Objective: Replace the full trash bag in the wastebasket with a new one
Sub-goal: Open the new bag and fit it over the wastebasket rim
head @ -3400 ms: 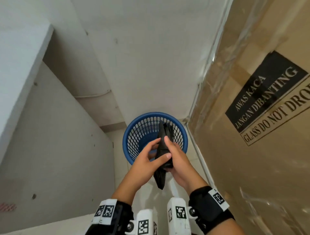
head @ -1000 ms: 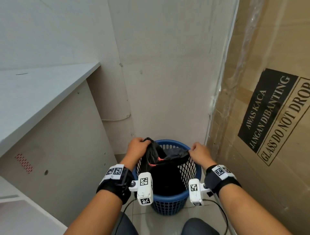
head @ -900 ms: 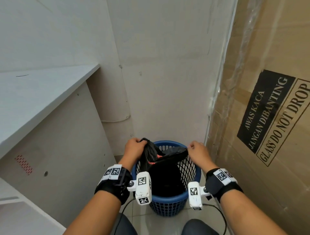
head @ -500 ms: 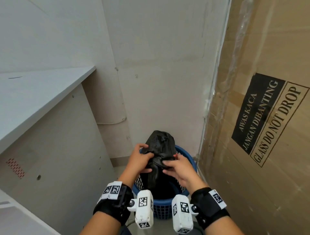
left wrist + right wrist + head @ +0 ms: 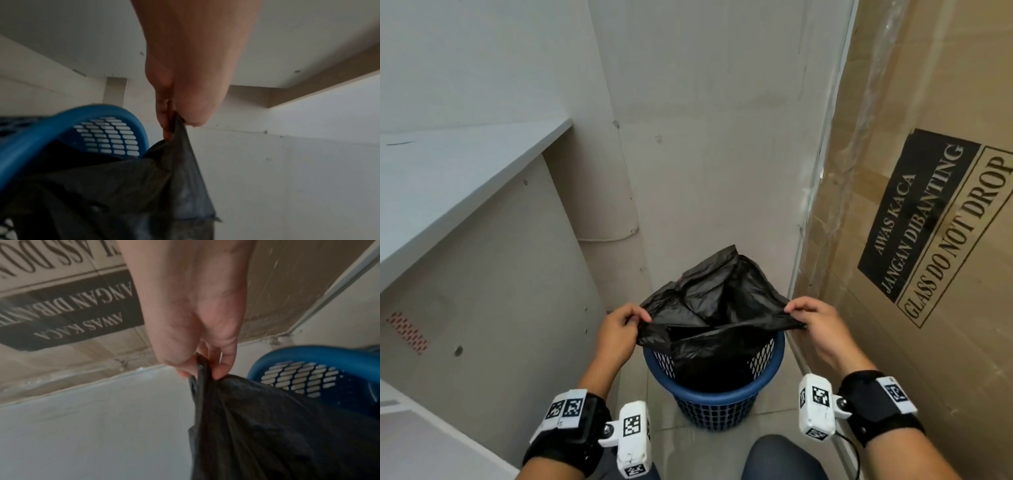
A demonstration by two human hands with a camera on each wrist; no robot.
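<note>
A black trash bag (image 5: pixel 717 308) hangs with its lower part inside the blue mesh wastebasket (image 5: pixel 714 394) on the floor. My left hand (image 5: pixel 621 329) pinches the bag's left edge between thumb and fingers, and my right hand (image 5: pixel 813 318) pinches its right edge. The bag's mouth is stretched wide above the rim, and its far side billows up. The left wrist view shows the left hand (image 5: pixel 174 128) gripping the black bag (image 5: pixel 144 194) beside the wastebasket (image 5: pixel 61 123). In the right wrist view the right hand (image 5: pixel 203 368) nips the bag (image 5: pixel 267 426) next to the wastebasket (image 5: pixel 318 356).
A tall cardboard box (image 5: pixel 935 222) marked "GLASS DO NOT DROP" stands close on the right. A grey desk top and its side panel (image 5: pixel 482 274) close in the left. A plain wall (image 5: pixel 709 137) is right behind the basket. My knees are at the bottom edge.
Half a second ago both hands held the bunched bag together over the basket. They have since moved apart, spreading the bag's mouth wide.
</note>
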